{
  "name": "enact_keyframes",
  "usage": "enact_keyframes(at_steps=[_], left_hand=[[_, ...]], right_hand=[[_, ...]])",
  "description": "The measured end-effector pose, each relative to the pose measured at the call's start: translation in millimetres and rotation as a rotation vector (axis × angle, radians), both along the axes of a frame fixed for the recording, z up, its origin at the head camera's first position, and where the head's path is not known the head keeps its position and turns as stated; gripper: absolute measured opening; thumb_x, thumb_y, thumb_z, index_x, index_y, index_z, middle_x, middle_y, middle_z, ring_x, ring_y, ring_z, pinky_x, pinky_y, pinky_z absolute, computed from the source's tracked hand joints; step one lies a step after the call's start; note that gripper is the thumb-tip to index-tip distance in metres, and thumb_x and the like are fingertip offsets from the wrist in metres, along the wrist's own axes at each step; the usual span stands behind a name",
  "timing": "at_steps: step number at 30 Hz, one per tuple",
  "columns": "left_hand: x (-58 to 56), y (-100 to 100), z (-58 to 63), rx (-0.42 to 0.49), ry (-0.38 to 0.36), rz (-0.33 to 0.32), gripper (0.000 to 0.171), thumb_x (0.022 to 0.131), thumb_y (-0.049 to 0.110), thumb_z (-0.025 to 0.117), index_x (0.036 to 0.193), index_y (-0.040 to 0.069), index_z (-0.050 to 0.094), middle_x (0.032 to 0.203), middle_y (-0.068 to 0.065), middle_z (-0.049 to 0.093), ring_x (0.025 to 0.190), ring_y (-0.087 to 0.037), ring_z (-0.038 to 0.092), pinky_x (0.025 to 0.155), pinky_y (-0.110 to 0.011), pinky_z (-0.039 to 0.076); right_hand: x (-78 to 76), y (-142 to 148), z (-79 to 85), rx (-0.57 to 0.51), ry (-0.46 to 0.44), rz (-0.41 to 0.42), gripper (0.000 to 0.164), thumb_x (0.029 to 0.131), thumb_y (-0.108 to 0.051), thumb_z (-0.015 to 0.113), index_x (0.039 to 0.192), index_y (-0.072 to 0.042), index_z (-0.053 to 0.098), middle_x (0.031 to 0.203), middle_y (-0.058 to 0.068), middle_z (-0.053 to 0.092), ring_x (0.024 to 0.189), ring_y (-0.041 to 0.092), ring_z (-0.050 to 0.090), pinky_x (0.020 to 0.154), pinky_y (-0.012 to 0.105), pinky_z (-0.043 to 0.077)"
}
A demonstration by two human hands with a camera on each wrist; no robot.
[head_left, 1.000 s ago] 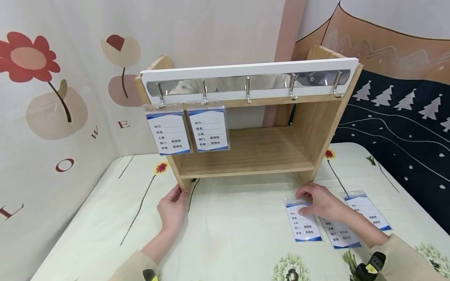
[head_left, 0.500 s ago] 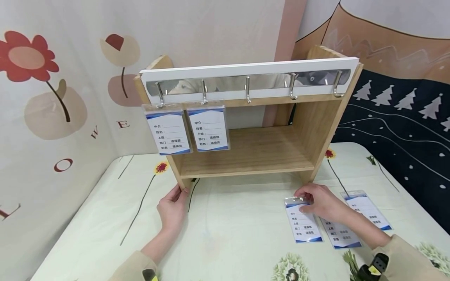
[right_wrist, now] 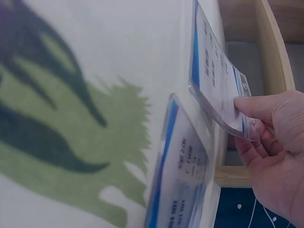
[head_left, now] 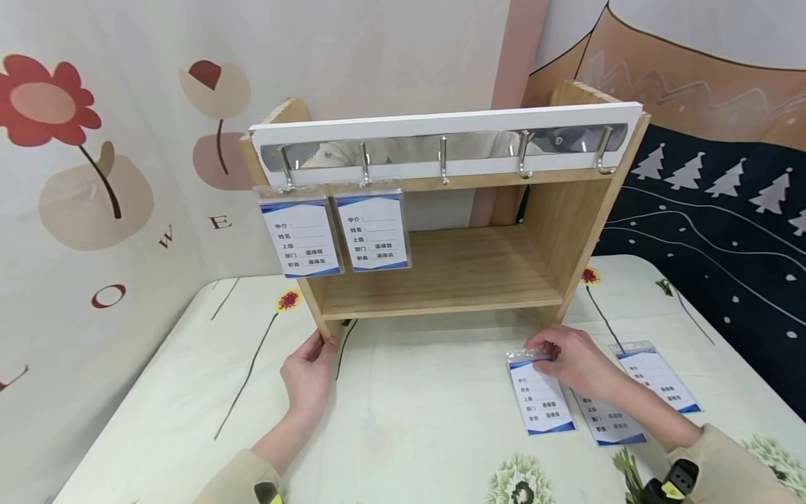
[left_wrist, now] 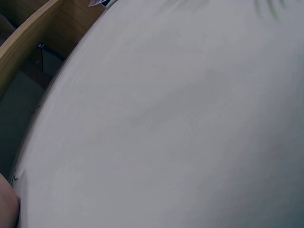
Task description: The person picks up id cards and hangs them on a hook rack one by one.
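Note:
In the head view my left hand grips the lower left corner of a wooden shelf, thumb in front. My right hand pinches the clear top end of a badge holder near the shelf's right foot. The right wrist view shows the thumb on the badge's face and fingers beneath, its top end bent up off the cloth. A second badge holder lies partly under the right forearm, a third badge holder to its right. Only a sliver of my left hand shows in the left wrist view.
A white rail with several metal hooks runs across the shelf's top front. Two badge holders hang at its left end, a left badge and a right badge. A flowered cloth covers the surface; printed curtains stand behind.
The badge's top end has come up slightly and shifted a little to the left with my right hand, the thumb now over its face. My left hand has stayed at the shelf corner.

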State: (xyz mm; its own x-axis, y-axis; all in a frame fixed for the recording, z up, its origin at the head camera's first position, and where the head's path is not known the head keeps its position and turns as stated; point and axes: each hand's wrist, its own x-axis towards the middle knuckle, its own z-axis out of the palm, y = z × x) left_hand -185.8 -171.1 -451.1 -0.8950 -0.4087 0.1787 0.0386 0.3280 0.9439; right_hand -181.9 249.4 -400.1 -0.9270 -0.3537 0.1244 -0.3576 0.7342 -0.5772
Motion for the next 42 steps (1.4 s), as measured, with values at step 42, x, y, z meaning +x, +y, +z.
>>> enact_keyframes(at_steps=[42], left_hand=[[0.5, 0.2, 0.9, 0.012, -0.012, -0.001, 0.039, 0.101, 0.010, 0.064, 0.138, -0.001, 0.062, 0.127, -0.021, 0.067, 0.115, -0.030, 0.067, 0.087, -0.022, 0.055]], right_hand=[[6.3, -8.6, 21.5, -0.022, 0.089, 0.031, 0.021, 0.091, 0.004, 0.072, 0.105, -0.010, 0.074, 0.092, -0.008, 0.062, 0.083, 0.012, 0.055, 0.072, 0.026, 0.051]])
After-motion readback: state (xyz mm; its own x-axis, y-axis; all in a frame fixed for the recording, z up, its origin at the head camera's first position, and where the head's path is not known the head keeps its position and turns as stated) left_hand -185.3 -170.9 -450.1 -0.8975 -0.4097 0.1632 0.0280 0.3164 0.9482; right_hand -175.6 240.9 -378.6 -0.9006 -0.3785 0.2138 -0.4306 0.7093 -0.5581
